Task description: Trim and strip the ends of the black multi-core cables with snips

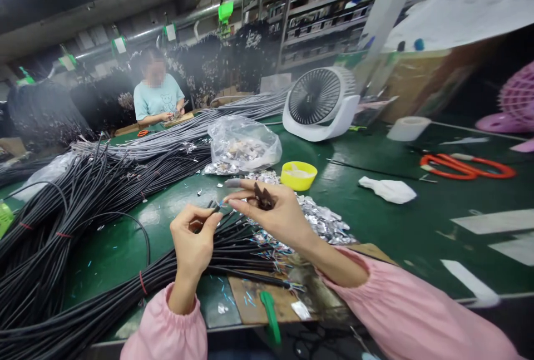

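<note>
My left hand [192, 240] is closed in a pinch on the end of a black cable [213, 206] lifted from the bundle of black cables [125, 287] lying across the green table [387, 232]. My right hand [271, 210] meets it from the right, thumb and forefinger pinched at the cable tip, with several small dark pieces [263, 197] cupped in the palm. Both wrists wear pink sleeves. A heap of small silver foil parts [321, 218] lies just behind my right hand.
A yellow bowl [298, 175], a clear bag of parts [242, 146], a white fan [319, 101], orange scissors [467, 166], a tape roll [408, 127] and a white rag [387, 189] stand around. Grey cables [187, 132] stretch toward a seated person [157, 95].
</note>
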`<state>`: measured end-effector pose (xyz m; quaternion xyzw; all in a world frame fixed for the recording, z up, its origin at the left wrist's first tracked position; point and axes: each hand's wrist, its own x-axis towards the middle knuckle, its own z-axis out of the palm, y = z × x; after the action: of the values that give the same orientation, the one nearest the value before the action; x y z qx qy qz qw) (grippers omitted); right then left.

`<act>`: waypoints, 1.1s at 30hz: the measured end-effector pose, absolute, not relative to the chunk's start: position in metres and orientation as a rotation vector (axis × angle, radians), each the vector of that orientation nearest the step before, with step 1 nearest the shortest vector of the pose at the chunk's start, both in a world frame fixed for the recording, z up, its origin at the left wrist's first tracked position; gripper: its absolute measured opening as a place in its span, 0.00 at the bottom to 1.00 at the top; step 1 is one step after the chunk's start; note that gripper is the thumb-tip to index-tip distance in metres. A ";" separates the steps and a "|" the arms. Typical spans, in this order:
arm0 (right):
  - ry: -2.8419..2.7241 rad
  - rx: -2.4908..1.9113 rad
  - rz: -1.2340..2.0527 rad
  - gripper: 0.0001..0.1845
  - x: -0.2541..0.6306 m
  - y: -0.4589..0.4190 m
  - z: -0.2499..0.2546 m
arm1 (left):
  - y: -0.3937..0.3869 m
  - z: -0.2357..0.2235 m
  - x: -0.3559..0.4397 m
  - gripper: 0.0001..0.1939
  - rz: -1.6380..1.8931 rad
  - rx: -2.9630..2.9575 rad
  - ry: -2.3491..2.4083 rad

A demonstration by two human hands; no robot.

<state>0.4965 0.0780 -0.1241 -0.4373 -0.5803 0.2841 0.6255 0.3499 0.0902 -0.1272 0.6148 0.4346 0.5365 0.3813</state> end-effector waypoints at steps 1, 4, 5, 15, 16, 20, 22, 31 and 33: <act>-1.321 -0.995 0.670 0.18 0.497 0.076 -0.123 | 0.090 -0.128 0.350 0.06 1.373 1.581 1.105; -1.304 -0.997 0.673 0.17 0.497 0.074 -0.122 | 0.089 -0.129 0.350 0.05 1.379 1.619 1.099; -1.304 -0.999 0.660 0.16 0.497 0.074 -0.122 | 0.089 -0.129 0.351 0.05 1.379 1.631 1.099; -1.355 -1.027 0.502 0.09 0.492 0.070 -0.119 | 0.087 -0.132 0.354 0.06 1.397 1.715 1.107; -1.364 -1.031 0.505 0.09 0.492 0.069 -0.118 | 0.087 -0.132 0.354 0.06 1.398 1.715 1.108; -1.369 -1.057 0.532 0.11 0.492 0.071 -0.118 | 0.088 -0.131 0.354 0.06 1.397 1.668 1.109; -1.367 -1.067 0.547 0.13 0.493 0.072 -0.119 | 0.088 -0.130 0.353 0.05 1.393 1.624 1.097; -1.338 -1.001 0.501 0.12 0.494 0.072 -0.121 | 0.088 -0.129 0.352 0.04 1.401 1.622 1.081; -1.347 -0.975 0.475 0.10 0.493 0.071 -0.121 | 0.088 -0.129 0.352 0.05 1.401 1.628 1.089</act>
<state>0.4935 0.0713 -0.1215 -0.4290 -0.5928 0.2088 0.6488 0.3518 0.0880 -0.1291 0.6312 0.4221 0.5432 0.3584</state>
